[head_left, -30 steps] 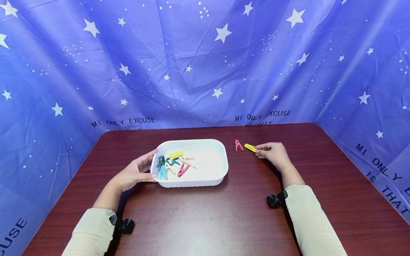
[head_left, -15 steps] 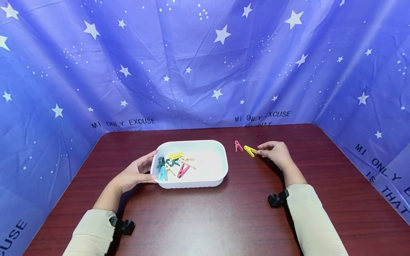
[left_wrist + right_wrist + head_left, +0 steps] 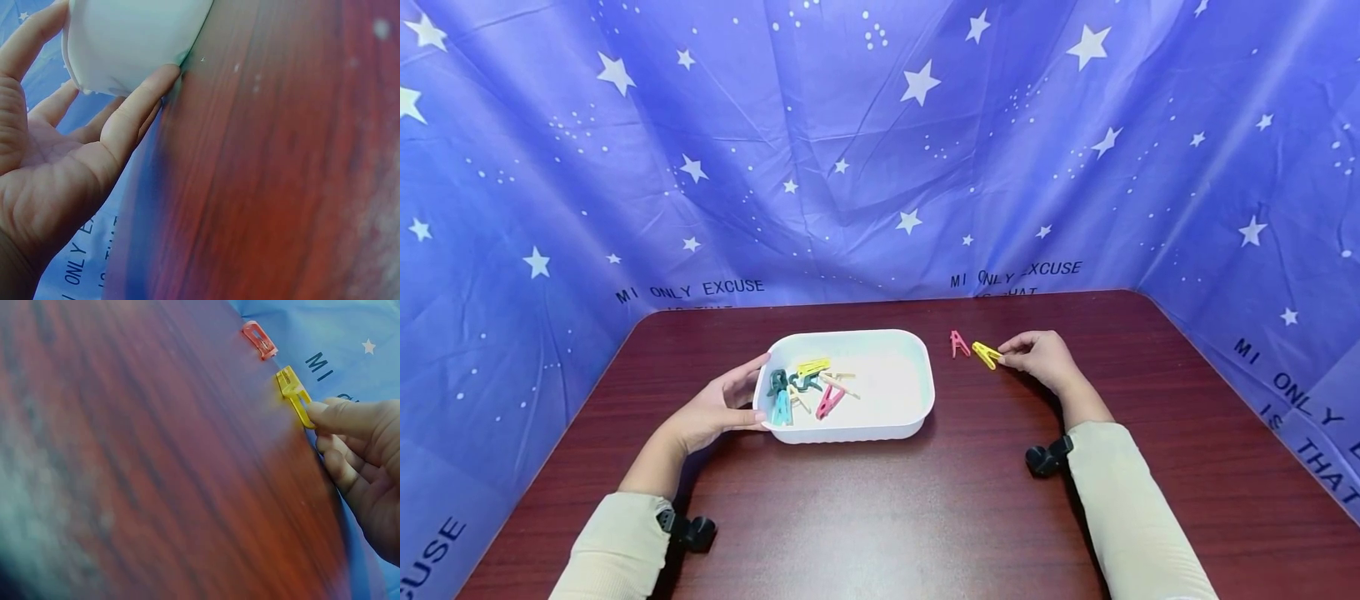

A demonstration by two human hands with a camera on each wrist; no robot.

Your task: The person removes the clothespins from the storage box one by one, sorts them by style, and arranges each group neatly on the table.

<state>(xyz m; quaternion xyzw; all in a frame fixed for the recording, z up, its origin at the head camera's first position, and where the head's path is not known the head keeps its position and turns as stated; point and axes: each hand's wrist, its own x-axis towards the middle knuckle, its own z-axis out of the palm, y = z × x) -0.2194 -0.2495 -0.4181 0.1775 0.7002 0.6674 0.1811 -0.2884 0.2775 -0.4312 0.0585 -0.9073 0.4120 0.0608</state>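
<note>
My left hand grips the left end of a white plastic tub, with the thumb at the near corner and the fingers at the far one. In the left wrist view the fingertips lie against the tub's wall. My right hand pinches one leg of a yellow clothespin between thumb and fingers, low over the table right of the tub. Just left of it, a pink clothespin stands on the table; in the right wrist view this pink clothespin is beyond the yellow clothespin.
Inside the tub's left half lie a yellow clothespin, a pink clothespin, a light blue clothespin, dark green clips and several wooden pegs. A starry blue curtain encloses the dark red table.
The yellow clothespin in my right hand has turned, its legs now showing spread apart. The right hand has shifted only slightly. My left hand and the tub have stayed put.
</note>
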